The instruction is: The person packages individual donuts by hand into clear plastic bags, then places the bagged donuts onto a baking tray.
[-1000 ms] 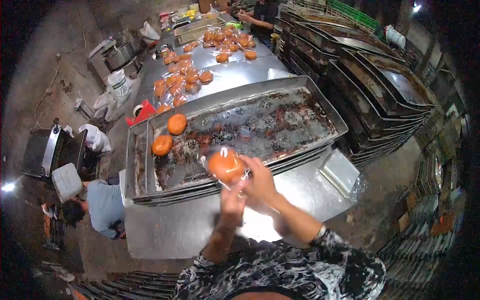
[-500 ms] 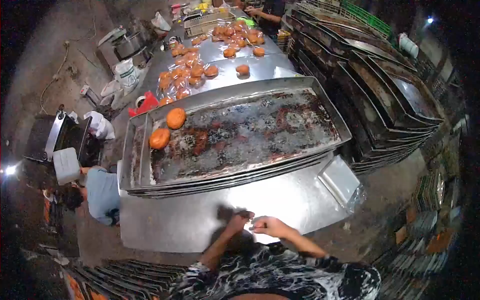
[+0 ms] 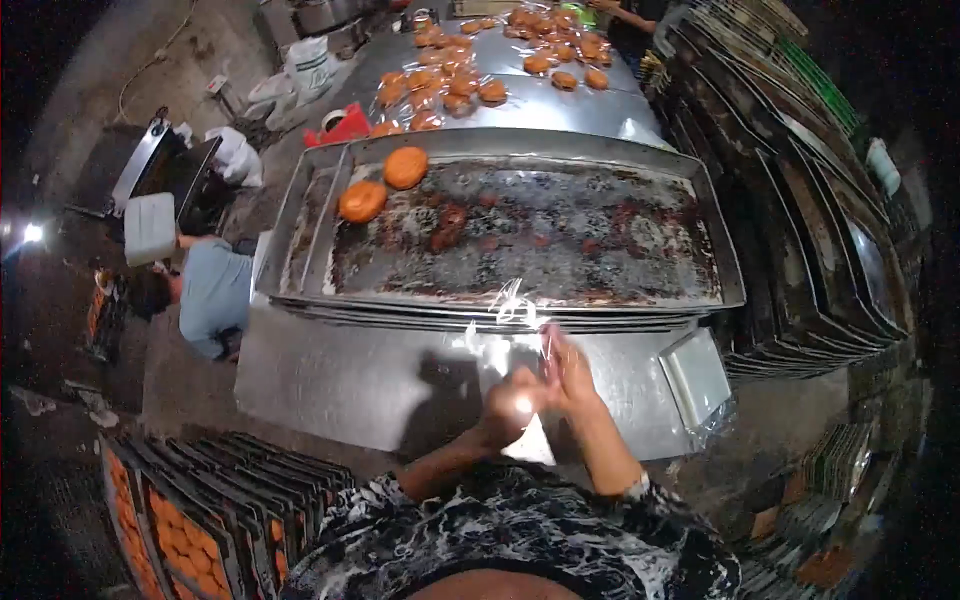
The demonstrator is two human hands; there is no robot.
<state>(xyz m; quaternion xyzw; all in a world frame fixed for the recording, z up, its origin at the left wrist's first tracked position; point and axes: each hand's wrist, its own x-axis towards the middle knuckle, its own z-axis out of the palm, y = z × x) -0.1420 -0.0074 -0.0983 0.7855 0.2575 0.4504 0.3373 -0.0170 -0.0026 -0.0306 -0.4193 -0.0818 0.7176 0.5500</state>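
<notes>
My left hand [image 3: 512, 405] and my right hand [image 3: 568, 372] are close together above the metal table [image 3: 330, 375], in front of the stacked trays. A clear, shiny plastic bag [image 3: 505, 325] spreads from between them, its edges bright with glare. The right fingers pinch it; the left fingers are closed beside it, partly lost in glare. Beyond them lies a large baking tray [image 3: 520, 240] with a dark, stained bottom. Two round orange-brown buns, one [image 3: 362, 202] nearer and one [image 3: 405, 168] farther, rest at its left end.
Wrapped buns [image 3: 455, 80] lie on the far table, near a red tape dispenser [image 3: 338, 126]. A pile of plastic bags [image 3: 697, 378] lies right of my hands. Dark trays [image 3: 790, 230] are stacked at the right. A person in a grey-blue shirt [image 3: 215, 290] bends at the left.
My hands have moved up and forward toward the tray, and the plastic bag now shows spread between them. The view has shifted, so the trays appear more level.
</notes>
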